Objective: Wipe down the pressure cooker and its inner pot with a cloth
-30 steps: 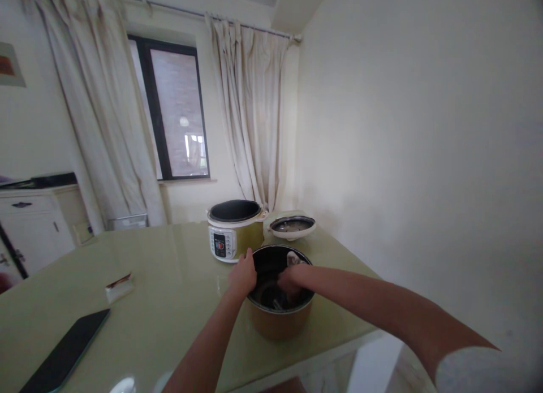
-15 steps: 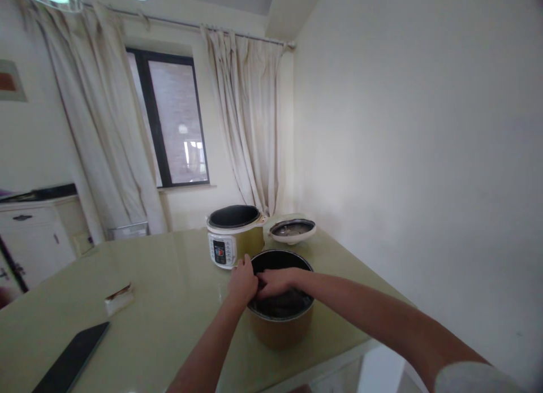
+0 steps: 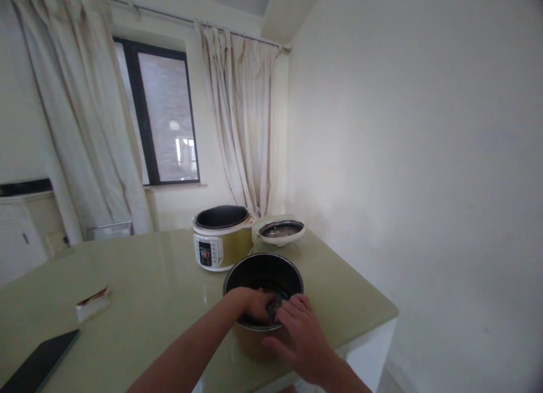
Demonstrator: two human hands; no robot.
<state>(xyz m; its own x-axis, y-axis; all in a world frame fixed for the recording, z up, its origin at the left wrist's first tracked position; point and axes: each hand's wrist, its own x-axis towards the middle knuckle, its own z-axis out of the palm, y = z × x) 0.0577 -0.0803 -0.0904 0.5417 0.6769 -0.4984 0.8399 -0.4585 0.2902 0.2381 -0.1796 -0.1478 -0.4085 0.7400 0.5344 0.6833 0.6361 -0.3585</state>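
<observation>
On the table (image 3: 161, 285) stand 1 loose pot (image 3: 263, 280), 1 cooker (image 3: 220, 237), 1 lid (image 3: 281, 232), 1 phone (image 3: 36, 366) and 1 small packet (image 3: 92, 303). The left hand (image 3: 253, 303) reaches inside the pot near its front rim (what it holds, if anything, is too dark to tell). The right hand (image 3: 301, 336) lies spread, fingers loose, over the pot's near edge and outer wall.

The inner pot (image 3: 263, 280) is black inside with a golden-tan outer wall. The rice cooker (image 3: 223, 237) is olive-gold with a white control panel and black lining. The counter (image 3: 161, 291) is pale green. The lid (image 3: 281, 232) is white-rimmed, the curtains (image 3: 241, 116) cream, the phone (image 3: 38, 366) black.
</observation>
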